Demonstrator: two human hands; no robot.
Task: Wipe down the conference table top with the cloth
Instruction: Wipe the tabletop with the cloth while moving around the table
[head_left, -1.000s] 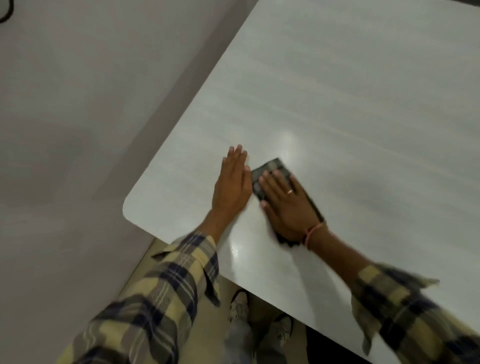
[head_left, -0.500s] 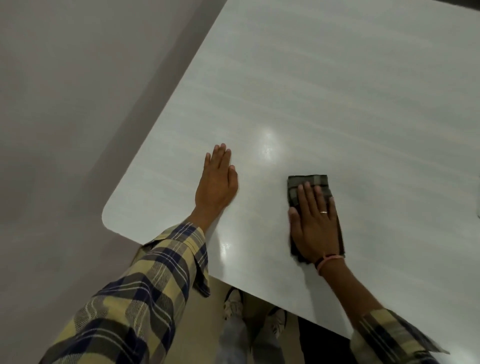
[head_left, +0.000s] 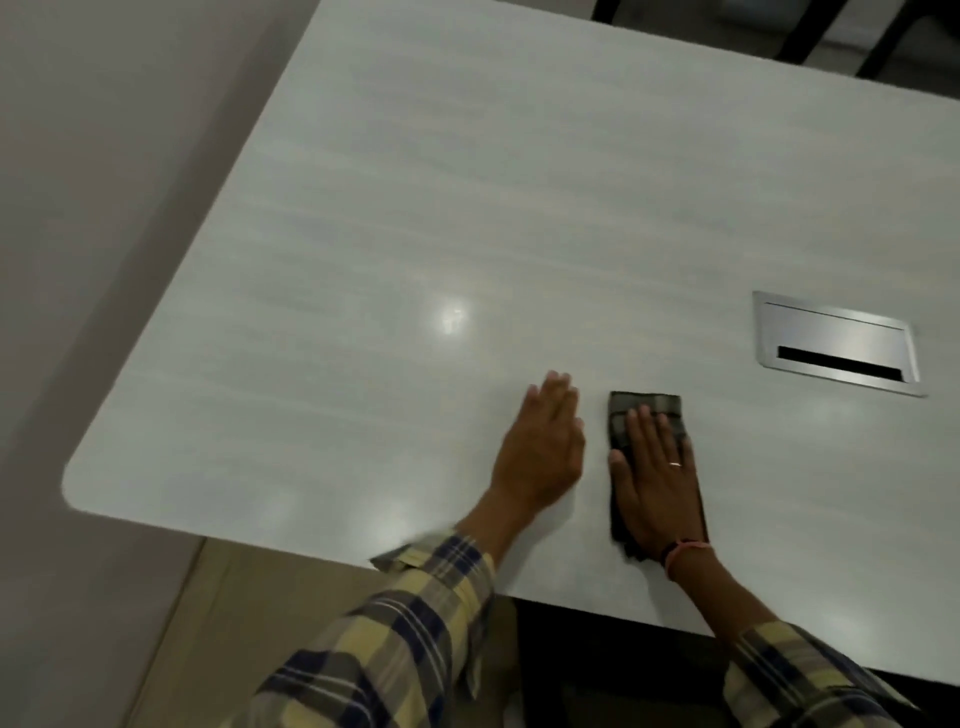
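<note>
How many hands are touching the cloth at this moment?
1. The right hand presses flat on the folded cloth. The left hand lies flat on the table top beside it, apart from the cloth.

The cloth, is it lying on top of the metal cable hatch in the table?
No, the cloth lies flat on the bare table top under the right hand, clearly apart from the metal cable hatch.

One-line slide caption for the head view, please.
Right hand presses a folded dark plaid cloth flat on the pale conference table top; left hand rests beside it.
</note>
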